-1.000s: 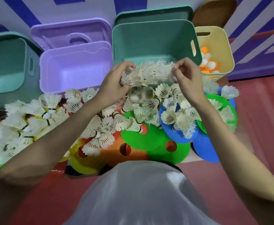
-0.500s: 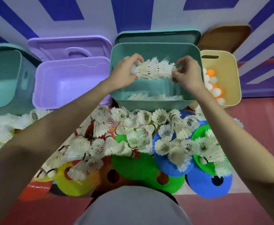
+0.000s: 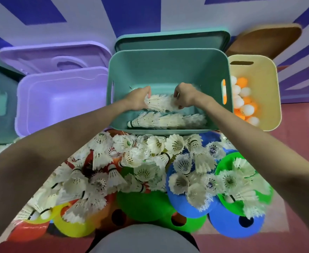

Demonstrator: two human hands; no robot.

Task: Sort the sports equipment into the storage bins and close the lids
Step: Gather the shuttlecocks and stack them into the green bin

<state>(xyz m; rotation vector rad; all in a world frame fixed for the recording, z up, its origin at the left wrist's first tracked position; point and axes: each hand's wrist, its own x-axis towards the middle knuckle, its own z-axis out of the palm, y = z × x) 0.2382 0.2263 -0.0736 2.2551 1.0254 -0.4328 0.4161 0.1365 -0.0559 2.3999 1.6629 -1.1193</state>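
While both arms reach forward in the head view, the left hand (image 3: 137, 98) and right hand (image 3: 184, 96) sit inside the green bin (image 3: 168, 66), each with fingers curled round one end of a nested stack of shuttlecocks (image 3: 160, 104) held lying sideways between them. Just nearer the viewer than that stack, a second row of shuttlecocks (image 3: 166, 121) lies on the green bin's floor against its near wall. Behind the green bin leans its green lid (image 3: 172, 42). Left of the green bin stands an open purple bin (image 3: 58, 99), with a purple lid (image 3: 53, 55) behind it. Right of the green bin, touching its side, a yellow bin (image 3: 267, 88) holds white and orange balls (image 3: 241, 99). In front of the green bin, loose shuttlecocks (image 3: 142, 161) lie heaped over coloured disc cones (image 3: 190, 207) on the floor.
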